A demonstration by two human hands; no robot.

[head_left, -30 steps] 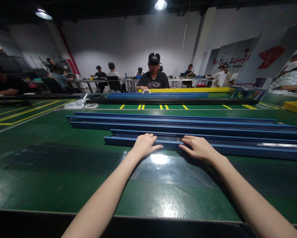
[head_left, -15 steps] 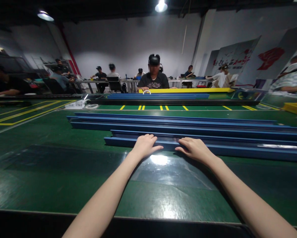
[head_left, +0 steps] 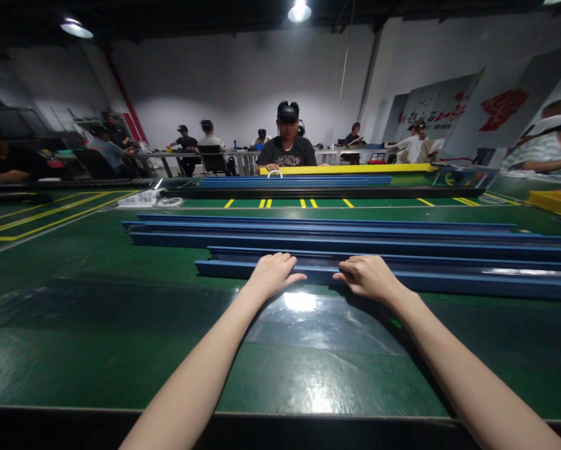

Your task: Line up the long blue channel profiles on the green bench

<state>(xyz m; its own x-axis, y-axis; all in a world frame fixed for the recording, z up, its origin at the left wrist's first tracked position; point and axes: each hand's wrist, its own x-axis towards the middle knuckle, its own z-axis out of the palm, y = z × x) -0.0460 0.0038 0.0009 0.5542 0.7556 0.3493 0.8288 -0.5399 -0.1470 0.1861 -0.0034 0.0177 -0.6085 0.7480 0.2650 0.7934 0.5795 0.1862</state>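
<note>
Near blue channel (head_left: 449, 283) sits right under the fingers: left hand's (head_left: 271, 275) thumb sticks out, right hand's (head_left: 370, 277) fingers curl, can't tell if either's actually gripping. Clear film (head_left: 327, 328) lies just this side of them.

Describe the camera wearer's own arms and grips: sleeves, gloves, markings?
Left forearm and right forearm: smooth, tapering to the wrist, no sleeve in frame. Left grip and right grip: bare, ungloved. No watch, bracelet, cable or marking visible. No ring seen, though the fingers are partly hidden.
</note>
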